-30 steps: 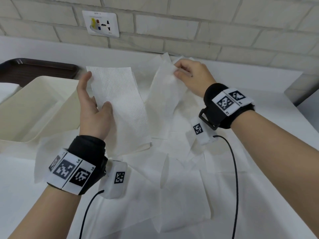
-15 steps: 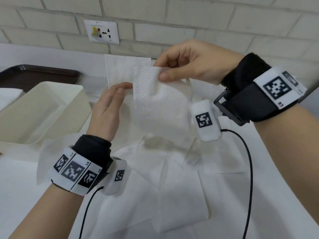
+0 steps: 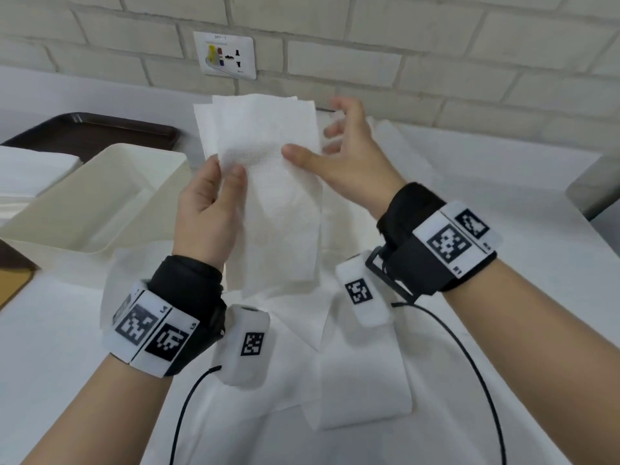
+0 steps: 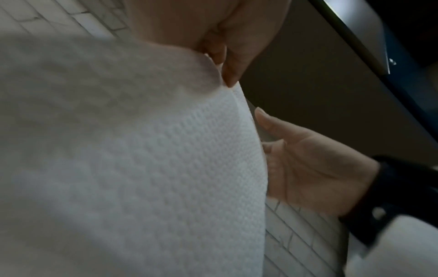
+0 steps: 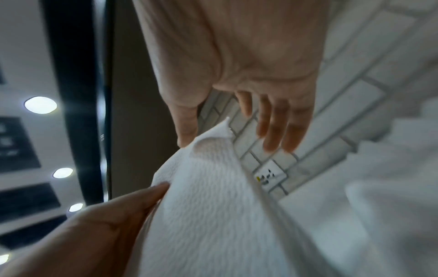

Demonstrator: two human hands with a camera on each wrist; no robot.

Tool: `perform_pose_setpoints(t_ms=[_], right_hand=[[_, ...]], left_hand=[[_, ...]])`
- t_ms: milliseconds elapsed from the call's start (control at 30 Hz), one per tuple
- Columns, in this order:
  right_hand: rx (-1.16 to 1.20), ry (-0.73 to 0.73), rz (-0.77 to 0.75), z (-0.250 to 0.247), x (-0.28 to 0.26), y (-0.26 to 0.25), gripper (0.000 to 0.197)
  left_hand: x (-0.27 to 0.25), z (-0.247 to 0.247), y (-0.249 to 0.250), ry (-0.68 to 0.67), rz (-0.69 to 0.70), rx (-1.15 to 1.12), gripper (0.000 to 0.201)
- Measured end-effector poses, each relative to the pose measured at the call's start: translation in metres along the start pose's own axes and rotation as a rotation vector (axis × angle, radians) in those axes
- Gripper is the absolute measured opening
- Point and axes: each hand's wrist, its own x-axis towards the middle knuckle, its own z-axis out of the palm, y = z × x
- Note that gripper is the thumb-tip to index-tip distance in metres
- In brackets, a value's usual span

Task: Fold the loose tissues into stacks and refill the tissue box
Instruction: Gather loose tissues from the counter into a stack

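A small stack of folded white tissues (image 3: 268,182) stands upright above the table, its layers slightly offset at the top. My left hand (image 3: 228,176) pinches its left edge, thumb in front and fingers behind. My right hand (image 3: 328,139) is beside its right edge with fingers spread and straight; only the thumb touches the paper. In the left wrist view the embossed tissues (image 4: 166,168) fill the frame, with the right hand (image 4: 308,168) beyond. From the right wrist, the thumb meets the tissues (image 5: 213,206) at a corner. The cream tissue box (image 3: 100,203) lies open at the left.
Several loose tissues (image 3: 362,380) overlap on the white table under my wrists. A dark tray (image 3: 100,129) sits behind the box against the brick wall, and a white pile (image 3: 27,169) lies at the far left. A wall socket (image 3: 228,55) is straight ahead.
My right hand lifted a tissue from the pile, laid it against the one in my left hand, then let go and spread its fingers. The left hand rose and now pinches both.
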Motion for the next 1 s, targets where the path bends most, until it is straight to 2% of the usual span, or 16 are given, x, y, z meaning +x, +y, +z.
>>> perform_pose_setpoints(t_ms=[33,100,200,267,300,333,400,467,533,567,633,733,833,933,1000], right_hand=[[0.045,-0.104,0.076,0.006,-0.005,0.004,0.067],[0.111,-0.242,0.115,0.021,-0.012,0.008,0.053],[0.14,-0.224,0.084,0.041,-0.017,0.008,0.046],[0.193,-0.186,0.102,0.05,-0.019,0.006,0.043],[0.23,-0.172,0.12,0.054,-0.02,0.005,0.042],[0.256,-0.167,0.144,0.057,-0.022,0.004,0.043],[0.258,-0.208,0.197,0.063,-0.024,0.003,0.049],[0.194,-0.308,0.259,0.07,-0.025,0.004,0.062],[0.119,-0.384,0.314,0.077,-0.027,0.004,0.071],[0.106,-0.375,0.299,0.081,-0.028,0.005,0.067],[0.13,-0.289,0.201,0.09,-0.03,0.004,0.054],[0.217,-0.169,0.045,0.107,-0.033,-0.002,0.043],[0.359,-0.1,-0.044,0.121,-0.035,-0.008,0.031],[0.425,-0.094,-0.064,0.133,-0.037,-0.007,0.025],[0.39,-0.15,-0.017,0.142,-0.042,-0.004,0.027]], left_hand=[[0.001,-0.003,0.0,0.006,-0.008,-0.003,0.018],[0.001,-0.009,0.001,0.024,-0.011,0.021,0.025],[-0.001,-0.018,0.002,0.03,-0.069,0.084,0.06],[-0.003,-0.028,-0.002,0.046,-0.208,0.155,0.09],[-0.005,-0.033,-0.003,0.052,-0.295,0.177,0.093],[-0.008,-0.038,-0.004,0.04,-0.389,0.202,0.087],[-0.014,-0.045,-0.002,-0.057,-0.555,0.259,0.051],[-0.022,-0.048,0.0,-0.114,-0.617,0.312,0.023],[-0.025,-0.05,0.0,-0.069,-0.552,0.387,0.021],[-0.026,-0.051,0.0,-0.019,-0.492,0.436,0.026],[-0.027,-0.053,0.001,0.056,-0.339,0.472,0.036],[-0.028,-0.054,0.007,0.077,-0.116,0.441,0.037],[-0.025,-0.06,0.013,0.123,0.057,0.406,0.039],[-0.025,-0.071,0.009,0.186,0.083,0.372,0.043],[-0.031,-0.077,0.002,0.188,-0.026,0.41,0.041]])
